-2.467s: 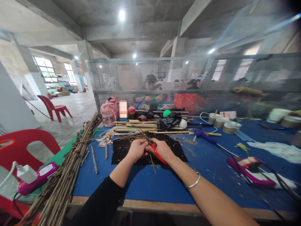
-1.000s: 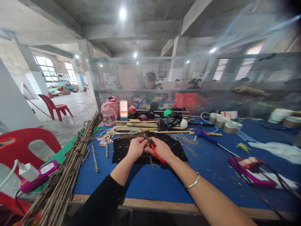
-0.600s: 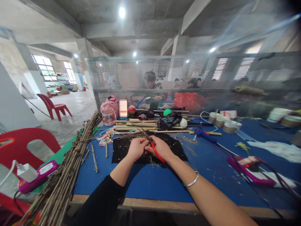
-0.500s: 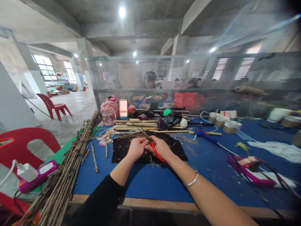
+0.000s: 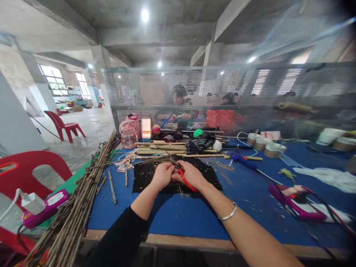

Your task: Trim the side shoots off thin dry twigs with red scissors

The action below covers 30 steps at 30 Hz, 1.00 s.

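My left hand (image 5: pixel 161 174) and my right hand (image 5: pixel 190 174) meet over a black cloth (image 5: pixel 144 177) strewn with wood chips on the blue table (image 5: pixel 172 218). Red-handled scissors (image 5: pixel 187 181) sit in my closed right hand, blades pointing up-left. My left hand pinches a thin dark twig (image 5: pixel 170 160) right at the blades. A short trimmed piece (image 5: pixel 181 191) lies under my hands.
A long bundle of twigs (image 5: pixel 83 200) runs along the table's left edge. Bamboo sticks (image 5: pixel 161 150), a pink jug (image 5: pixel 129 132), tape rolls (image 5: pixel 264 145), a blue tool (image 5: pixel 241 160) and a purple device (image 5: pixel 294 205) lie around. A perforated screen (image 5: pixel 222 96) with people behind it closes the far side. Red chairs stand left.
Both hands stay together on the twig with only small shifts. The longer cut piece hanging below my hands 2.5 s ago now lies as a short piece on the cloth.
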Tool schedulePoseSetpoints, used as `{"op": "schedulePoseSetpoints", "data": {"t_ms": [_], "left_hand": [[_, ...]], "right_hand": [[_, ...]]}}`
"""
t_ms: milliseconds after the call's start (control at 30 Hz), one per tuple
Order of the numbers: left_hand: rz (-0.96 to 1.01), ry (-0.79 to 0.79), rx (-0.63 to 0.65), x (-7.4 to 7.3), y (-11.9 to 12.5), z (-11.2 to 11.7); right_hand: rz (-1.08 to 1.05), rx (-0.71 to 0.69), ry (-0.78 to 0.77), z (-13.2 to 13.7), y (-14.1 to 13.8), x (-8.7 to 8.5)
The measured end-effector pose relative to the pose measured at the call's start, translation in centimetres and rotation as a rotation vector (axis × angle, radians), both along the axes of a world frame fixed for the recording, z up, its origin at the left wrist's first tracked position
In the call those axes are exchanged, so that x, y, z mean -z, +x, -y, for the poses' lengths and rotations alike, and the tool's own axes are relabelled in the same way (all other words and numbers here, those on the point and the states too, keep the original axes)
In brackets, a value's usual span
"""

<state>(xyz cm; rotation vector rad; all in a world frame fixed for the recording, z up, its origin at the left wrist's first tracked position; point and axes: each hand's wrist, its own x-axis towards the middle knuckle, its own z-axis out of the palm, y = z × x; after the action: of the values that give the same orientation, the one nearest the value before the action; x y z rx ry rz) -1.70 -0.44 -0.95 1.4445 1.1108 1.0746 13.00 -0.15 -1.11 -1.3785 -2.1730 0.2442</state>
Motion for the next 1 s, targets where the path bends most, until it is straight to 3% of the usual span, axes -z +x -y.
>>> {"op": "schedulePoseSetpoints", "data": {"t_ms": [200,433,733,900,1000], "left_hand": [[0.06,-0.053,0.054,-0.18,0.01,0.2],[0.024,-0.157,-0.023,-0.69,0.18,0.57],[0.075,-0.187,-0.005,-0.14,0.27,0.18],[0.088,-0.163,0.032,-0.1,0.24,0.09],[0.088,-0.141,0.05,0.18,0.2,0.0]], "right_hand": [[-0.061,-0.025,-0.059,0.12,0.03,-0.08],[-0.115,0.003,-0.1,0.14,0.12,-0.09],[-0.098,-0.06,-0.094,-0.04,0.45,0.01],[-0.01,0.04,-0.1,0.27,0.4,-0.24],[-0.008,0.007,-0.067,0.22,0.24,0.04]]}}
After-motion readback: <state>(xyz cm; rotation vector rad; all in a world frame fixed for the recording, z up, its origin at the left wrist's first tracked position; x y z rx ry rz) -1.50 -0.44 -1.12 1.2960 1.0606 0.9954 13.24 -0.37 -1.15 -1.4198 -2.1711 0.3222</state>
